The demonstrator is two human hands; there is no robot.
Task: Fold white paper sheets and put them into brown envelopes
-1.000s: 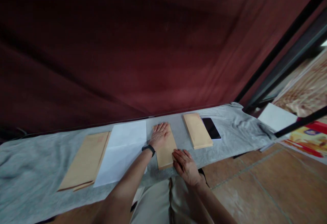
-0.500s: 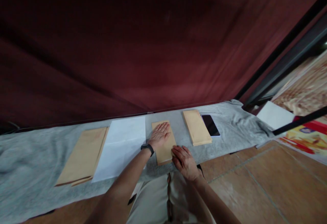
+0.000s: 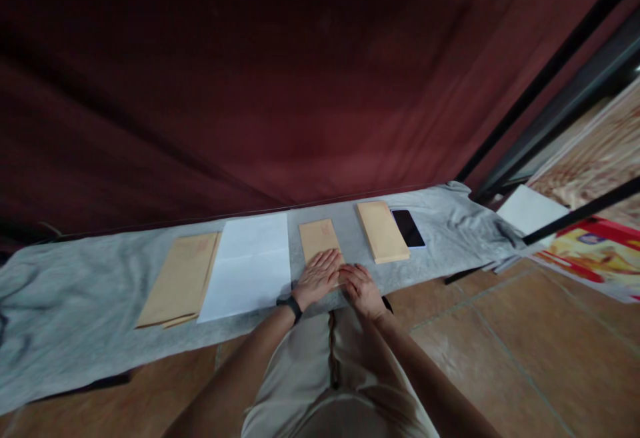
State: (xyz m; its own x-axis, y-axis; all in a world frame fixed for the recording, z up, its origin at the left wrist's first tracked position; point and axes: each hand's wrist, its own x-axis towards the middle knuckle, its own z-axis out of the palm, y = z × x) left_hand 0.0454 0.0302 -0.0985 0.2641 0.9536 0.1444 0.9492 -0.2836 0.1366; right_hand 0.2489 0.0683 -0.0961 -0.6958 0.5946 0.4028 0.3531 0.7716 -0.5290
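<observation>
One envelope point(image 3: 317, 235) lies under flat, unclenched left hand point(image 3: 316, 280); right hand point(image 3: 365, 293) has unclear grip. Probably smoothing; next needs even pressure.

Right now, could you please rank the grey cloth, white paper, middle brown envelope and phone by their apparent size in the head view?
Largest to smallest, as they look:
1. Grey cloth
2. White paper
3. Middle brown envelope, partly covered
4. Phone
</observation>
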